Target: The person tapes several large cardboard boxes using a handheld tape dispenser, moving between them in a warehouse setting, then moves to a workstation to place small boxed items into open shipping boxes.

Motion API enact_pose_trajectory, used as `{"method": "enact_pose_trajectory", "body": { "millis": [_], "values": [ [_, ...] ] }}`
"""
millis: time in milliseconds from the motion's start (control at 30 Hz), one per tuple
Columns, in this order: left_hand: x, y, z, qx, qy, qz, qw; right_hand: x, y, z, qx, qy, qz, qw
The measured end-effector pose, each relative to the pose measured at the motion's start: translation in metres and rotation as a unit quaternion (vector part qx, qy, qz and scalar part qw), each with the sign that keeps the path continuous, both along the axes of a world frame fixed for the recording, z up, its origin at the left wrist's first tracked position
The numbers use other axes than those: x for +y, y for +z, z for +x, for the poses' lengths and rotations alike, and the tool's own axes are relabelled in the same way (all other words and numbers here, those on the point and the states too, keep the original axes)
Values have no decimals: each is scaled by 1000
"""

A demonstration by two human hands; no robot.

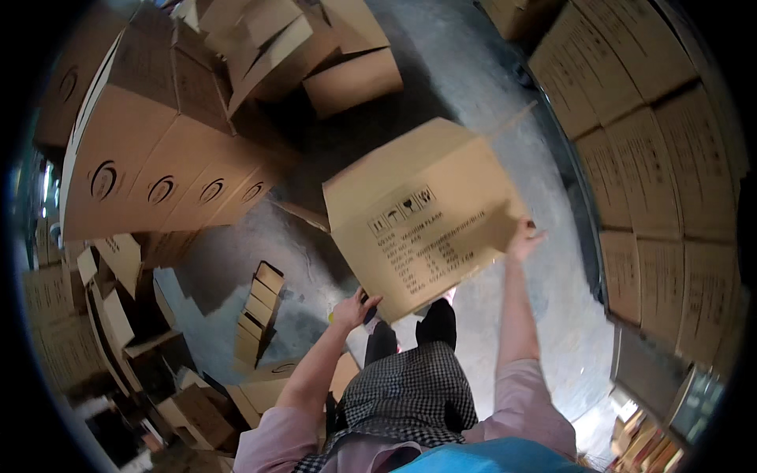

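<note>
A large brown cardboard box (441,181) hangs in front of me above the floor, tilted. Black handling symbols and lines of print mark the side facing me. A flap juts out at its far right corner. My left hand (352,309) is closed on the box's near left corner. At the near right edge, my right hand (523,239) grips the box, its fingers partly behind the cardboard. The inside of the box is hidden from this view.
Tall brown cartons (158,150) stand at the left, with opened boxes (315,47) beyond. Stacked printed cartons (643,165) line the right side. A narrow cardboard divider (259,311) lies on the grey floor (552,315). More boxes (197,414) crowd the lower left.
</note>
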State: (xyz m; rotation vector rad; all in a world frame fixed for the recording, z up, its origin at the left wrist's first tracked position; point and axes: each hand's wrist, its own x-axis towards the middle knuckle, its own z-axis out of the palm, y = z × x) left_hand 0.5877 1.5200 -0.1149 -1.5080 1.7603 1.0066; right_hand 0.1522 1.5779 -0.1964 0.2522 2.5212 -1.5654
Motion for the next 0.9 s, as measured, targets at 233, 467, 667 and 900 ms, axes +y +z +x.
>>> {"method": "enact_pose_trajectory", "body": {
  "millis": [233, 467, 667, 900],
  "values": [
    [-27, 61, -59, 53, 54, 27, 997, -43, 90, -111, 37, 239, 209, 947],
    [-75, 263, -101, 223, 68, -84, 969, -91, 493, -111, 249, 235, 17, 940],
    [-147, 406, -58, 329, 26, -362, 871, -111, 673, -44, 371, 158, -16, 915],
    [-328, 435, -17, 144, 152, -659, 723, -329, 538, -66, 374, 296, -165, 863]
  ]
}}
